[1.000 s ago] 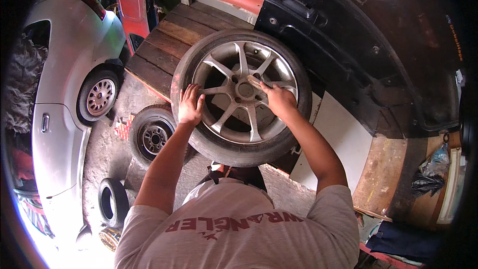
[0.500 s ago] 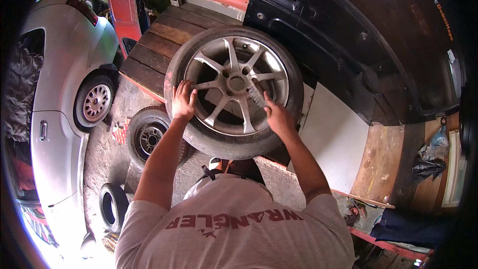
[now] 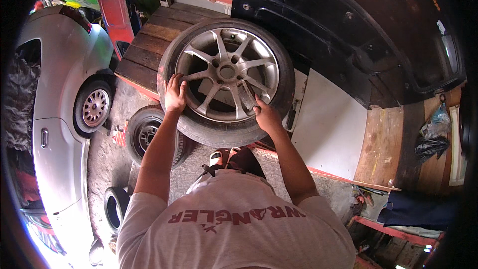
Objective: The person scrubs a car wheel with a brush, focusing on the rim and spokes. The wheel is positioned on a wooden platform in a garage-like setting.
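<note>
left of the wheel (image 3: 228, 82) stands a silver car (image 3: 55, 142); nearer to it, below left, are a bare tyre (image 3: 115, 209) and a dark-centred spare (image 3: 144, 134) on the floor. the plank bench (image 3: 149, 45) shows at the wheel's upper left, and the wheel lies on it, face up. the left hand (image 3: 175, 94) rests on the wheel's left edge, fingers close together, thumb apart. the wheel's spokes are silver-grey and dulled with grime, with dark bolt holes round the hub and a grey, scuffed tyre that has a reddish smear at its left. over the wheel's lower right, a brush (image 3: 247, 95) meets the spokes, its near end pinched in the curled fingers of the right hand (image 3: 268, 118). right of the wheel is a white board (image 3: 328, 124), and above right a black panel (image 3: 308, 20).
</note>
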A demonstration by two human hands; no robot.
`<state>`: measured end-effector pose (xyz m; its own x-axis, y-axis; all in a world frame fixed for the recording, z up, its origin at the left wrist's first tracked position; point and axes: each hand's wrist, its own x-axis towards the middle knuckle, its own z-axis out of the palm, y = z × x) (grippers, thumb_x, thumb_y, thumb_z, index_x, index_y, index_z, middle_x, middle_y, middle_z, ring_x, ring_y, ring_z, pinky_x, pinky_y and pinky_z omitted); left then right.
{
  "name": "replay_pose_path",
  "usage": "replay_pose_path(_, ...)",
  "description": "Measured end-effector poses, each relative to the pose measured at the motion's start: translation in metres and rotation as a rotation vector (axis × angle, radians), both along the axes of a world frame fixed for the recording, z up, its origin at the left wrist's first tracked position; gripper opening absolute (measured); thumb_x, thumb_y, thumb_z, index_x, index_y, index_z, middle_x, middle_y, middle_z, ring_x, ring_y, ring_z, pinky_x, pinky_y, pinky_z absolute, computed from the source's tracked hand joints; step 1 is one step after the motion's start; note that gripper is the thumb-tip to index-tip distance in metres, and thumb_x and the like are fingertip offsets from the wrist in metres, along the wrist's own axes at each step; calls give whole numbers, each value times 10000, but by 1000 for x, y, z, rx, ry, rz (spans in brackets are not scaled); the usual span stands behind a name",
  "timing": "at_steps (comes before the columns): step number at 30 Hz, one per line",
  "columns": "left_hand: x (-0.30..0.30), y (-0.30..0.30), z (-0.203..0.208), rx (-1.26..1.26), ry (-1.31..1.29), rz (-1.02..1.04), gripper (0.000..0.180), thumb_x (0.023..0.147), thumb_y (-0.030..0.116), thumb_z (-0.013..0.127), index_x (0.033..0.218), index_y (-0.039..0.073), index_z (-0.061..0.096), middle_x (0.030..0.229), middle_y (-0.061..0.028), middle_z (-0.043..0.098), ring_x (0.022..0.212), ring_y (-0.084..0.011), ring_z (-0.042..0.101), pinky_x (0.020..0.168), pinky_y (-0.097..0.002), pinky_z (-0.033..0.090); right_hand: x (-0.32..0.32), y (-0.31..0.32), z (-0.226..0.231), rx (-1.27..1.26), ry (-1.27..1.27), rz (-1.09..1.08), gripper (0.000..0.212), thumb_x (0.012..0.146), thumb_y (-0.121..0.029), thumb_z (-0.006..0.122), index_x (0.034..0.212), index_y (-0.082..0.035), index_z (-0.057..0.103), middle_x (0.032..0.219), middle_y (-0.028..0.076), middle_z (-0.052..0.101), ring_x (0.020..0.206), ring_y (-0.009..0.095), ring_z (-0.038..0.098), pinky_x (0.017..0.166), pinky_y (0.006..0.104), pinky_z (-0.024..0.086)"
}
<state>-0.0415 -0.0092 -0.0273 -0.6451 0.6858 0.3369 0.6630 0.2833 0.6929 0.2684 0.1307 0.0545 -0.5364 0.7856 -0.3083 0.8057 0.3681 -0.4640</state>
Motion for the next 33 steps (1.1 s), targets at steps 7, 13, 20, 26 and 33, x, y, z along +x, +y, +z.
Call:
replay_pose_path(7,-4,-4,-7,10,30,43,457,998,414,440,1302,93,554,1358,-129,545,1346,-323,427,1175,-506,187,42,-13,-11,103,98,128,509,939,-233,557,1436,-185,459,1042,256,659,992,432,638,854,491,507)
replay_pose_path(13,1,1,-1,19,28,27,449,996,406,451,1295,88,558,1339,-128,557,1332,-326,438,1169,-488,210,18,-15,31,152,-143,225,409,928,-178,512,1332,-129,556,950,211,696,936,400,675,794,488,543)
replay_pose_path(20,-10,0,-16,-22,78,81,442,993,398,465,1293,87,555,1350,-132,545,1324,-332,443,1169,-479,221,-10,-1,45,266,-262,451,307,945,-153,455,1172,-44,630,927,198,704,862,364,699,738,489,556)
replay_pose_path(26,-2,2,-8,-33,19,51,441,996,403,461,1298,96,556,1363,-137,537,1342,-326,430,1177,-511,183,31,26,55,120,-187,490,402,921,-204,543,1311,-116,578,1088,219,673,1000,369,665,866,462,523)
replay_pose_path(33,28,-15,0,61,-12,16,499,1006,439,406,1287,56,559,1349,-155,552,1351,-341,422,1178,-516,160,59,82,12,-89,147,271,589,834,-404,696,1330,-111,571,1160,231,655,1094,389,628,944,449,483)
